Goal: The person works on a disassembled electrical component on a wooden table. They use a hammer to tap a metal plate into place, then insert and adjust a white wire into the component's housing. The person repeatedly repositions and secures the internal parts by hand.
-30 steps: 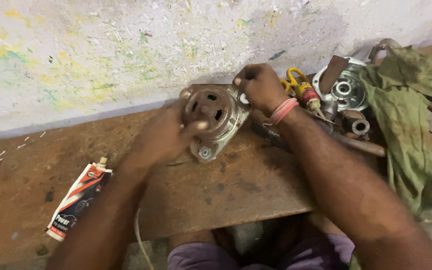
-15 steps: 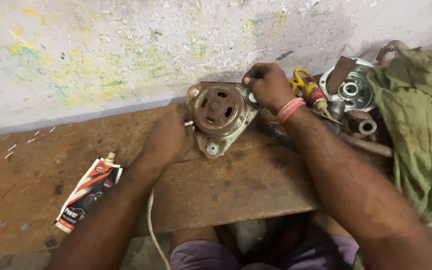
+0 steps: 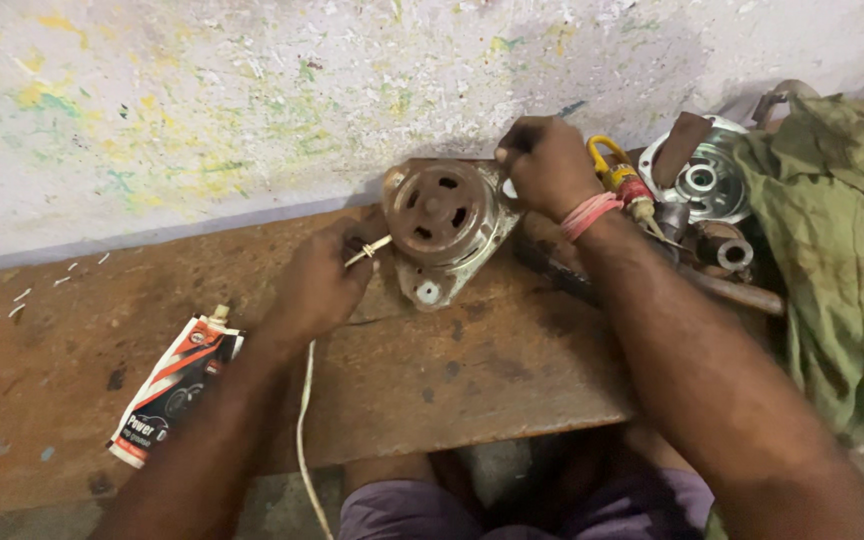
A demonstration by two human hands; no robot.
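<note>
- Motor [image 3: 444,225] of rusty brown metal stands tilted on the desk [image 3: 432,370], leaning back toward the paint-flecked wall [image 3: 252,90]; its round end cap faces up and shows a centre hub ringed by curved slots.
- Pale grey mounting lugs stick out from the motor's lower edge, one with a round hole just below the end cap.
- A thin whitish cable [image 3: 304,440] runs from the motor's left side, through the left hand, and hangs down over the desk's front edge.
- The left hand [image 3: 320,285] sits just left of the motor, fingers curled together and pinched on the cable, whose bound tip pokes out toward the end cap.
- The right hand [image 3: 544,165] rests on the motor's upper right edge, fingers bent and closed against the housing; whether it grips anything small there cannot be told. A pink band circles its wrist.
- Right of the motor, just past the right hand, lie a yellow-handled tool [image 3: 620,178], a shiny metal end bell [image 3: 704,180] and other metal parts.
- Further right of the motor, a crumpled green cloth [image 3: 832,270] drapes over the desk's end.
- Well left of the motor, a red, white and black tube [image 3: 174,388] lies flat on the desk, nozzle pointing at the wall.
</note>
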